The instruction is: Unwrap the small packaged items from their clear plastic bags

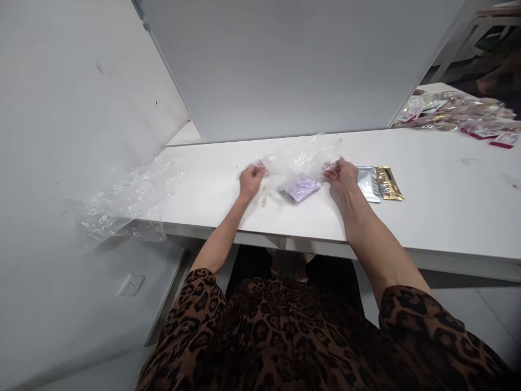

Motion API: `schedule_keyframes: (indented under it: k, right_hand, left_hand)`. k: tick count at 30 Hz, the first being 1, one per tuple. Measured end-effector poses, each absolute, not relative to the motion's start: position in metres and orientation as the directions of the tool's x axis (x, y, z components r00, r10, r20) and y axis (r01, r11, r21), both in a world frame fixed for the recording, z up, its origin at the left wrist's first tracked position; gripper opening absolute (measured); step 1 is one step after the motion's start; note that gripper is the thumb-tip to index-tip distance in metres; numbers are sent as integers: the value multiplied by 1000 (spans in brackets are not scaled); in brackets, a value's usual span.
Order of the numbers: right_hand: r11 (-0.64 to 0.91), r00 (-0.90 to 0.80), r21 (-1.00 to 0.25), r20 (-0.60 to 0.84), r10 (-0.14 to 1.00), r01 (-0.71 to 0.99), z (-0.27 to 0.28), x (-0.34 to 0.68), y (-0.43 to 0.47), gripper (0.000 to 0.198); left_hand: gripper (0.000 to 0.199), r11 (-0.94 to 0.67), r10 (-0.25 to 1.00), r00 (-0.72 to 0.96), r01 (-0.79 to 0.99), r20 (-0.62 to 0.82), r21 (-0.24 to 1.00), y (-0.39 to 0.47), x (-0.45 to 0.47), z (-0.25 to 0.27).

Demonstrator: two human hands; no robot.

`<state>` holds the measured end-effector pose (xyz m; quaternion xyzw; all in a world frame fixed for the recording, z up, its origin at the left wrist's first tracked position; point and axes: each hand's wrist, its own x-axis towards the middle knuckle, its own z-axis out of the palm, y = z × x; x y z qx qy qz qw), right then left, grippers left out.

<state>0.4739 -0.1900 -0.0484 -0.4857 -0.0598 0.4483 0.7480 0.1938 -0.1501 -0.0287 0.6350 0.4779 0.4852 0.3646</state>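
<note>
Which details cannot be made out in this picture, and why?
All in the head view:
Right hand: grip blurred, veiled by clear film.
Purple packet: upper left under hazy film.
Silver packet: left side hidden by right hand.
Labels on packs: text too small.
Leopard-print top: cut off by bottom edge.

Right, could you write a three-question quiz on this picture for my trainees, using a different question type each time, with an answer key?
1. Multiple choice: which packet is between the left hand and the right hand?
A) silver
B) gold
C) lilac

2. True or false: the gold packet is nearer the left hand than the right.

3. Short answer: what thin material do both hands grip?

Key
1. C: the lilac packet.
2. False: the gold packet is nearer the right hand, next to the silver packet.
3. Clear plastic film, partly blurred here.
</note>
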Motion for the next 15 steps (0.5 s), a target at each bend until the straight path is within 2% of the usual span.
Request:
schedule_keyframes:
  k: [4, 7, 9, 11, 13, 15]
  right_hand:
    - [128, 597, -795, -328, 733, -593, -48, 473, -192, 18]
    - [123, 606, -810, -319, 729, -574, -49, 475, -192, 17]
    - [119, 611, -815, -321, 723, -567, -50, 476, -191, 17]
    - [114, 615, -818, -324, 719, -564, -51, 477, -190, 17]
    - [111, 619, -824, -321, 717, -556, -53, 478, -188, 17]
    - [114, 628, -831, -313, 713, -544, -54, 479, -188, 17]
  left_hand:
    - [3, -186, 975, -69, 265, 211, 946, -139, 134, -3]
    - [9, -84, 995, 84, 408, 54, 909, -149, 82, 2]
    - [10, -18, 991, 120, 512, -51, 859, -160, 48, 1]
    - [11, 46, 982, 111, 638, -151, 769, -170, 19, 2]
    - [19, 95, 982, 28, 784, -188, 614, -179, -4, 8]
    - [42, 152, 988, -135, 898, -71, 413, -187, -16, 22]
